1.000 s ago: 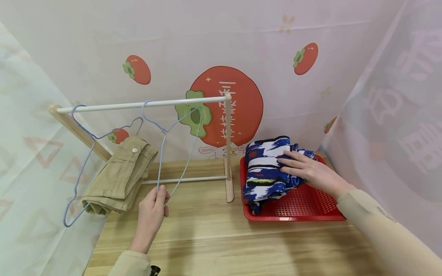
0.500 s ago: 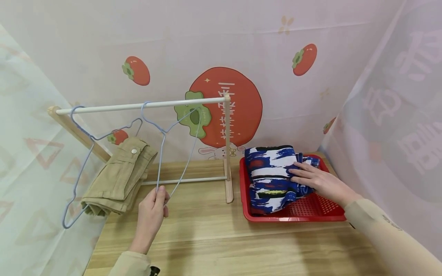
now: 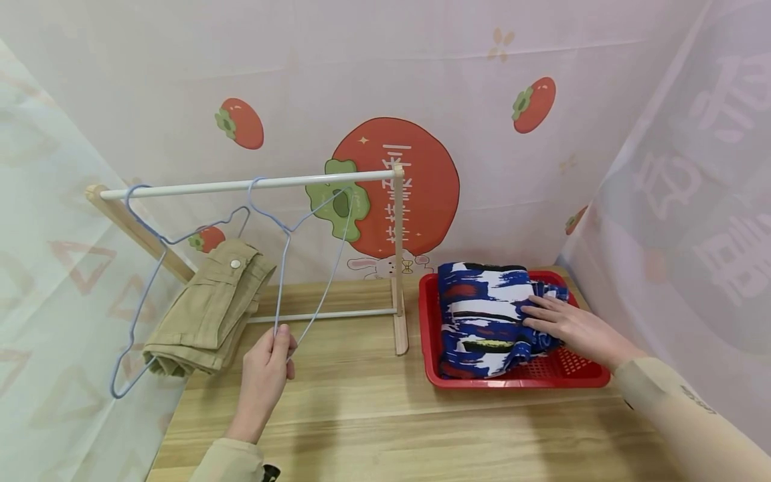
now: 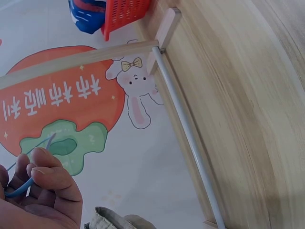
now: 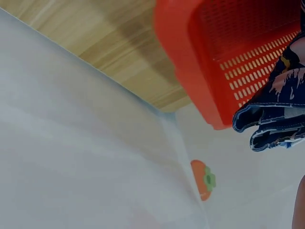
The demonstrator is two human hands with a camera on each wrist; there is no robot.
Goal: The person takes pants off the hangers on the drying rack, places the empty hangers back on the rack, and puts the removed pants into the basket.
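My left hand (image 3: 265, 368) pinches the lower end of a pale blue wire hanger (image 3: 288, 230) that hooks over the rack's white rail. That hanger bears no clothing. In the left wrist view the blue wire passes between curled fingers (image 4: 50, 171). My right hand (image 3: 569, 326) grips the right side of a folded garment (image 3: 482, 294) with a blue, white and red brush-stroke pattern, fingers laid over the top and thumb hidden. The garment lies in a red plastic basket (image 3: 518, 383). Its stitched, layered edges (image 5: 271, 126) show in the right wrist view.
A wood-ended rack (image 3: 400, 268) stands left of the basket on a wooden table (image 3: 385, 428). Folded khaki trousers (image 3: 207, 304) hang from a second blue hanger (image 3: 137, 314) at its left. Printed cloth walls (image 3: 680, 221) enclose the back and sides.
The right hand and patterned garment have moved right and down; the garment, tilted up over the basket's left rim before, now lies flatter inside. The left hand and hangers stay put.
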